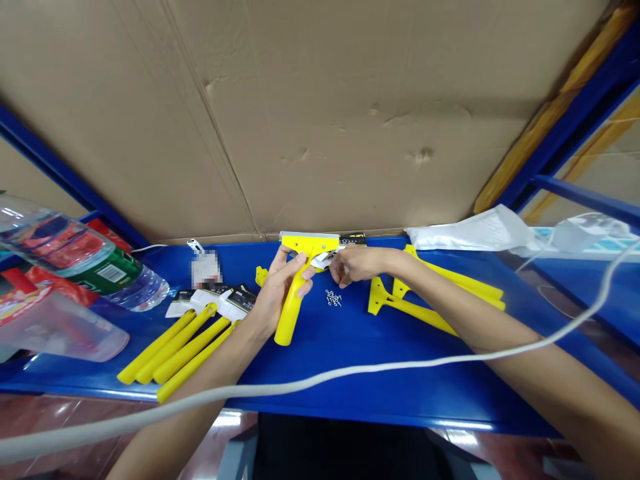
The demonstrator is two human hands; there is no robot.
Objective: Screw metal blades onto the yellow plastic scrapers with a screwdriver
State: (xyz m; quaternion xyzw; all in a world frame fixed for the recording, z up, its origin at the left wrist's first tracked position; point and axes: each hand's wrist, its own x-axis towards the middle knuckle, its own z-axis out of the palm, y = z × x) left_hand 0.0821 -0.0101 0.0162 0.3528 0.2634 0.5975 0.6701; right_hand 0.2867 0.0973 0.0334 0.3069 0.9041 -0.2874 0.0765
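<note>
My left hand point(281, 283) is wrapped round the upper handle of a yellow squeegee point(290, 313). Its wide head points away from me, with a pale strip along the far edge and small screws in its face. Just right of that head is my right hand point(353, 265), its fingers curled and pinched; whatever is between them is too small to make out. Below the right hand lies a small pile of screws point(334, 297). A black-and-white card point(353, 240) shows behind the right hand, partly hidden.
Several yellow handles point(173, 350) with cards lie left. More yellow squeegee handles point(415, 310) lie right, partly under my right forearm. A water bottle point(75, 253) and plastic cup point(65, 323) stand left on the blue shelf point(350, 380). A white cable point(380, 368) crosses in front; cardboard point(320, 133) rises behind.
</note>
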